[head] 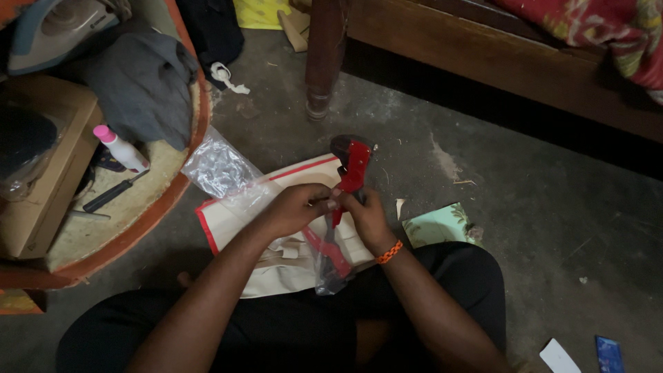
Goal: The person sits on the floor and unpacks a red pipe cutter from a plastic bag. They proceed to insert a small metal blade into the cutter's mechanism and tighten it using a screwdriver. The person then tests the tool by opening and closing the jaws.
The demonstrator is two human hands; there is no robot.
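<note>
A: Down on the grey concrete floor [525, 207], just in front of the crossed legs, both hands are closed round a red metal pipe wrench with a dark toothed head [351, 166]. It stands nearly upright, head pointing away from the body, its lower handle inside a clear thin plastic sleeve [330, 266]

B: Which hand has what?

A: The left hand [297, 207] curls its fingers in from the side at the upper shaft, about where the adjusting nut would sit; I cannot see the nut itself. The right hand [366, 217], the one with the orange braided wristband [389, 251], wraps the shaft just below the head

B: How would it handle?

A: By my reckoning heavy and top-weighted, all stiff steel, nothing fragile. The painted shaft looks smooth, and the plastic sleeve would likely slide under a palm, so the bare shaft above the sleeve seems the surer place to grip

B: Anything under it?

A: A cream cloth bag with red trim [276, 242] lies flat beneath, touching a crumpled clear plastic bag [217, 166]. A round wooden tabletop [138, 207] off to the left carries a dark screwdriver [114, 192] and a white bottle with a pink cap [121, 148]
</note>
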